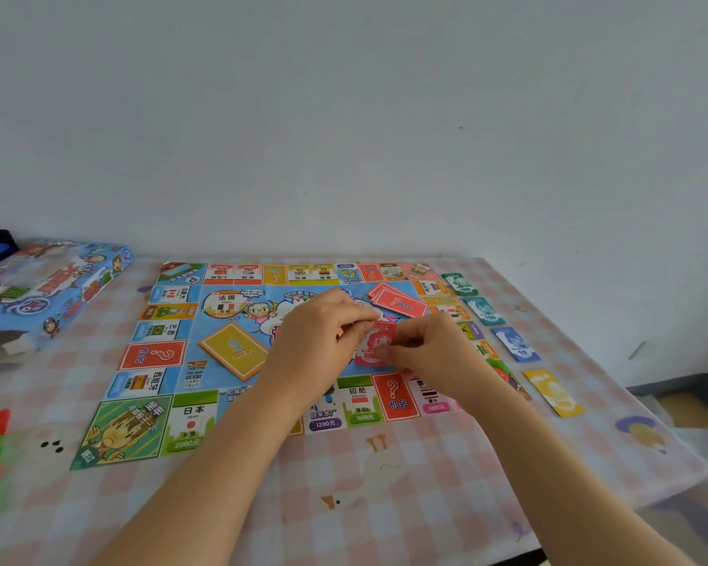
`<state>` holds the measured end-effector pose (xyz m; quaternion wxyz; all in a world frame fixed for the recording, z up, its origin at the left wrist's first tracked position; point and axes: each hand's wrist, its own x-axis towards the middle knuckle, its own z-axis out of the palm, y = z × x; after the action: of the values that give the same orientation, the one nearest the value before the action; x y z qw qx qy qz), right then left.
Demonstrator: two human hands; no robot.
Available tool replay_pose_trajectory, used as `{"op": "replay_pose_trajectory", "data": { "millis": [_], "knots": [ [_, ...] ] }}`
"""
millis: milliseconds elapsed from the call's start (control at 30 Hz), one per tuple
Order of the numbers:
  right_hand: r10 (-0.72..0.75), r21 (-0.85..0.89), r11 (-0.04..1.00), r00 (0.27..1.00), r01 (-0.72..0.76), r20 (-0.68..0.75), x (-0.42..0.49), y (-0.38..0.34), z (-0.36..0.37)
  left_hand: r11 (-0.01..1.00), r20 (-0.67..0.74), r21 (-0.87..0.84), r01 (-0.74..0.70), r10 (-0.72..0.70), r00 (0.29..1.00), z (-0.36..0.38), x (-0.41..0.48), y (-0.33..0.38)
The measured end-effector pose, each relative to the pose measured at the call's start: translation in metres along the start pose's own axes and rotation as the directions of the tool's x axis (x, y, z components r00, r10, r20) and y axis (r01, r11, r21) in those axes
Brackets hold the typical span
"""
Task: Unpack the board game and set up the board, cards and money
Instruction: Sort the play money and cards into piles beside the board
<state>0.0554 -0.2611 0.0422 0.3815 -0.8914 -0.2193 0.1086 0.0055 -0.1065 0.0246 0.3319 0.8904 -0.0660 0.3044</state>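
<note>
Over the middle of the board (172, 361), on the bench (385, 484): red notes (379, 341) pinched between left hand (319, 332) and right hand (434, 353), fingers of both curled onto the stack. Just behind, red cards (399, 302); to the left, yellow cards (234, 351). Beside the right edge, money piles (484, 310) in a row. Far left, box (58, 283).

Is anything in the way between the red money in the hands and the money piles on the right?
Nothing visible is. The left hand and right hand pinch the red money above the board; only flat board lies between it and the blue pile and yellow pile.
</note>
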Motion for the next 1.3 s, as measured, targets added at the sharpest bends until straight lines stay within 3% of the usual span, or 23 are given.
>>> {"op": "replay_pose_trajectory", "data": {
  "millis": [167, 300, 433, 533, 700, 1067, 1300],
  "knots": [
    [-0.025, -0.017, 1.000, 0.999, 0.024, -0.044, 0.000, -0.001, 0.000, 0.998, -0.051, -0.043, 0.053, -0.055, 0.997, -0.002, 0.000, 0.001],
    [-0.069, 0.015, 0.997, 0.986, 0.072, -0.151, 0.003, 0.000, 0.003, 0.965, -0.088, -0.177, 0.195, -0.213, 0.973, -0.006, 0.003, -0.002],
    [-0.125, -0.095, 0.991, 0.936, 0.099, -0.328, 0.000, -0.004, 0.013, 0.814, -0.076, -0.433, 0.387, -0.461, 0.884, -0.009, 0.006, -0.005],
    [-0.198, -0.275, 0.958, 0.893, 0.088, -0.405, -0.005, -0.011, 0.022, 0.690, -0.035, -0.580, 0.433, -0.552, 0.833, -0.009, 0.006, -0.003],
    [-0.284, -0.426, 0.901, 0.856, 0.084, -0.432, -0.008, -0.018, 0.028, 0.628, 0.000, -0.640, 0.442, -0.576, 0.818, -0.010, 0.006, 0.000],
    [-0.298, -0.440, 0.892, 0.871, 0.108, -0.390, -0.008, -0.018, 0.026, 0.686, -0.006, -0.582, 0.436, -0.540, 0.841, -0.012, 0.007, -0.003],
    [-0.315, -0.461, 0.879, 0.875, 0.123, -0.367, -0.008, -0.017, 0.025, 0.600, 0.093, -0.616, 0.510, -0.588, 0.804, -0.012, 0.009, -0.008]
  ]
}}
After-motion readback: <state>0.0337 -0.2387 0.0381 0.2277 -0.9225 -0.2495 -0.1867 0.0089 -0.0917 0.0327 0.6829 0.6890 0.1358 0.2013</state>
